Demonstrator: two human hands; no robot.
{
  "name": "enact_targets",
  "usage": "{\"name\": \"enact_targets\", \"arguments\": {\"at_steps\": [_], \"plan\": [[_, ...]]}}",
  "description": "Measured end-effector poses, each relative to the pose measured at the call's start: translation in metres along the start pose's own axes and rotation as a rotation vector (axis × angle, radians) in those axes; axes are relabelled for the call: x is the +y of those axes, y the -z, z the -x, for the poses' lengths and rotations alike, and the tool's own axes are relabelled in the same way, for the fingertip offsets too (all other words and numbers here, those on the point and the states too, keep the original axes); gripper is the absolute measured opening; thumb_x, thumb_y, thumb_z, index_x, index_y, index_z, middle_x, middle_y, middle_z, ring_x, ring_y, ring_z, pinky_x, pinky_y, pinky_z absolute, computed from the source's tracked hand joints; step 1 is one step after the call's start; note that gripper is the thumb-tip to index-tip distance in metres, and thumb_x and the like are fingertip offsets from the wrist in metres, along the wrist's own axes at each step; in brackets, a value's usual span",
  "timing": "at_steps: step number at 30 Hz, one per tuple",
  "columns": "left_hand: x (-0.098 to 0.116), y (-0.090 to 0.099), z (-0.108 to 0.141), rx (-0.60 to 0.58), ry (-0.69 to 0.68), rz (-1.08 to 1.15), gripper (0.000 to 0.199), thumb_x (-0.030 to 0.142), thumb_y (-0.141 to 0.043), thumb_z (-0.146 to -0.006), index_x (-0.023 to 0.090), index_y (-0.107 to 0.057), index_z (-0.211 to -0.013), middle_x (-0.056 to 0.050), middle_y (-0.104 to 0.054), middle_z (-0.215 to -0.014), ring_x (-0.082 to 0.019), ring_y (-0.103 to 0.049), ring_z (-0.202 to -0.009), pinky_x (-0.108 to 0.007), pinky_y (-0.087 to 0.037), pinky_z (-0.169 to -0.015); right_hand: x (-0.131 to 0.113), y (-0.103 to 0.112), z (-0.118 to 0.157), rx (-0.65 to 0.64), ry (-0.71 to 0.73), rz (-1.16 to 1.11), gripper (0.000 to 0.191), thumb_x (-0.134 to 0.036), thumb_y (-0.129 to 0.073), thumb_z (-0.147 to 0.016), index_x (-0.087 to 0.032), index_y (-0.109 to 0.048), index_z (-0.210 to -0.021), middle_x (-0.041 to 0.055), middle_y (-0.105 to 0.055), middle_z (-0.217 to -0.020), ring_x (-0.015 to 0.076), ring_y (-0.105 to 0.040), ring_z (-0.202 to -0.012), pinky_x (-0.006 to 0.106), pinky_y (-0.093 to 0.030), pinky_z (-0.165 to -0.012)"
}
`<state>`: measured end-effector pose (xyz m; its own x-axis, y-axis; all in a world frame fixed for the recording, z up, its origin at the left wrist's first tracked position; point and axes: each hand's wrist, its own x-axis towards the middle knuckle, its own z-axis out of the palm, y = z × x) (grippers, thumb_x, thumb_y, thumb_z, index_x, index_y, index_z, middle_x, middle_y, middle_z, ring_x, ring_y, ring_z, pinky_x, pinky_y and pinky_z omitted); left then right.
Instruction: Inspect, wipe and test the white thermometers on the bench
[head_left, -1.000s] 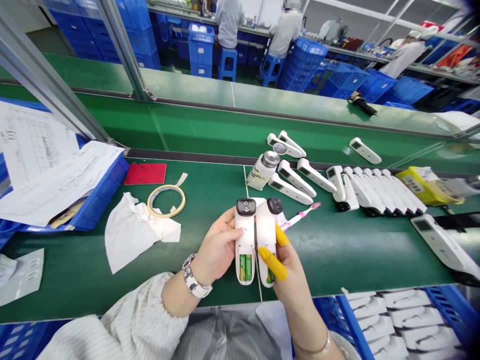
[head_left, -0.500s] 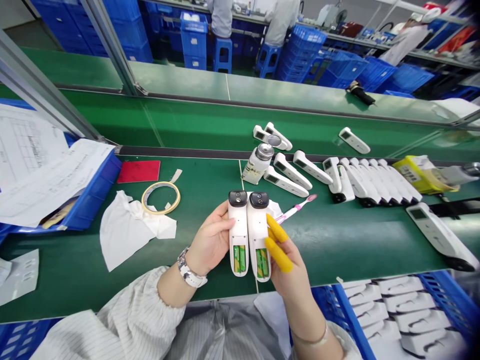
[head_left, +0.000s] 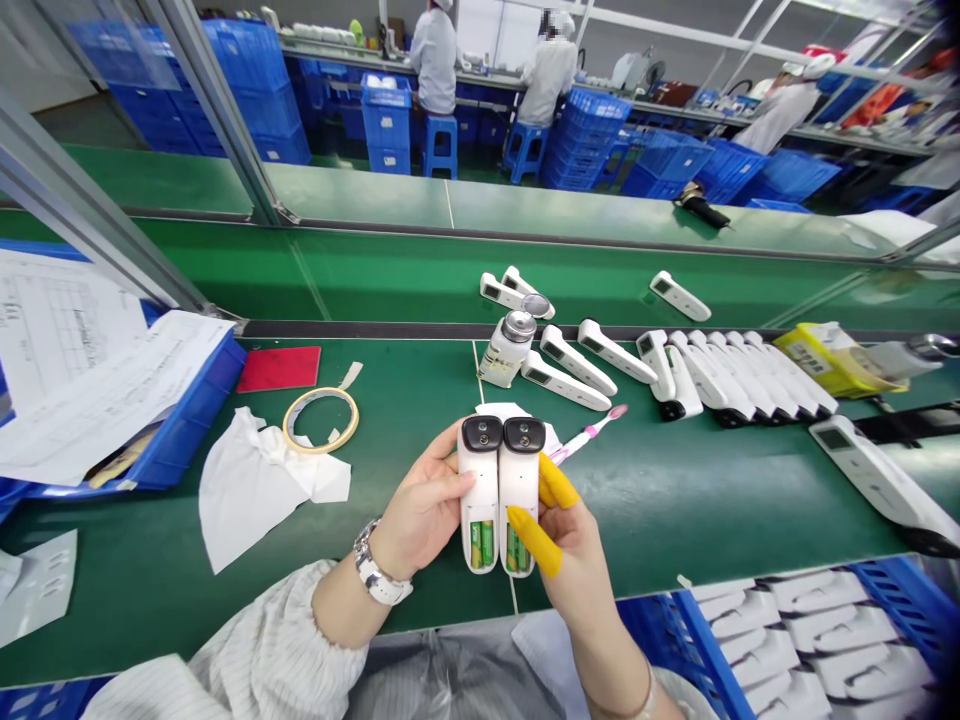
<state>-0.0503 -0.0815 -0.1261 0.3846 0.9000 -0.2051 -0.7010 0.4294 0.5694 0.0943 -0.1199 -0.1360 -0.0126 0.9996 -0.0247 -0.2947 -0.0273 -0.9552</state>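
Note:
Two white infrared thermometers stand side by side in my hands, black sensor heads up and battery bays uncovered, green batteries inside. My left hand [head_left: 424, 497] is closed round the left thermometer [head_left: 480, 490], thumb on its face. My right hand [head_left: 566, 530], with yellow finger cots on thumb and finger, grips the right thermometer [head_left: 519, 485]; its thumb lies just above the batteries. Behind them are a white cloth [head_left: 551, 437] and a pink-and-white toothbrush [head_left: 589, 434]. Farther back stands a white bottle with a metal top [head_left: 508, 350], beside several more thermometers [head_left: 577, 360].
A tape roll [head_left: 289, 425], white cloth [head_left: 247, 480] and red pad [head_left: 279, 369] lie left, near a blue bin [head_left: 191, 410] with papers. Thermometers [head_left: 739, 380] line the right, by a yellow box [head_left: 825, 362]. A blue crate [head_left: 701, 640] of thermometers sits below the bench edge.
The view has tilted up, so the bench appears lower. The two thermometers have come level with each other, and my right thumb has slid inward across the right one.

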Motion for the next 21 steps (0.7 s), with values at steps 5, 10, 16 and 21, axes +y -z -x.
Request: {"name": "enact_targets", "arguments": {"at_steps": [5,10,16,21], "plan": [[-0.001,0.000,0.001,0.071,-0.003,0.011,0.055,0.010,-0.064,-0.073,0.029,-0.049,-0.122,-0.003,-0.064,-0.101,-0.017,-0.060,-0.094,-0.030,-0.048,-0.083,0.008,0.010,0.002,0.097,-0.031,-0.069,0.039,-0.029,-0.064,-0.080,-0.030,-0.049,-0.116,0.0014,-0.068,-0.097,0.0177,-0.064,-0.078,0.032,-0.052,-0.073],[-0.001,0.001,-0.001,0.218,0.014,0.031,0.053,0.027,-0.057,-0.082,0.035,-0.039,-0.131,0.000,-0.061,-0.091,-0.013,-0.061,-0.077,-0.027,-0.050,-0.070,0.009,0.012,0.000,0.133,-0.102,-0.212,0.037,-0.033,-0.061,-0.081,-0.031,-0.051,-0.116,-0.0005,-0.064,-0.089,0.0149,-0.058,-0.073,0.029,-0.049,-0.073],[-0.001,0.001,-0.004,0.241,0.049,0.076,0.046,0.018,-0.051,-0.083,0.022,-0.042,-0.129,-0.009,-0.061,-0.107,-0.020,-0.060,-0.094,-0.031,-0.049,-0.075,0.011,0.002,0.002,0.069,-0.192,-0.225,0.049,-0.028,-0.068,-0.076,-0.034,-0.049,-0.121,-0.0006,-0.061,-0.091,0.0150,-0.055,-0.078,0.025,-0.047,-0.069],[0.000,0.002,-0.004,0.239,0.017,0.077,0.045,0.013,-0.057,-0.080,0.022,-0.047,-0.122,-0.006,-0.058,-0.108,-0.018,-0.058,-0.096,-0.033,-0.046,-0.085,0.013,-0.006,0.005,0.016,-0.124,-0.217,0.065,-0.019,-0.070,-0.075,-0.040,-0.039,-0.127,-0.0026,-0.053,-0.104,0.0130,-0.052,-0.080,0.026,-0.047,-0.076]]}}
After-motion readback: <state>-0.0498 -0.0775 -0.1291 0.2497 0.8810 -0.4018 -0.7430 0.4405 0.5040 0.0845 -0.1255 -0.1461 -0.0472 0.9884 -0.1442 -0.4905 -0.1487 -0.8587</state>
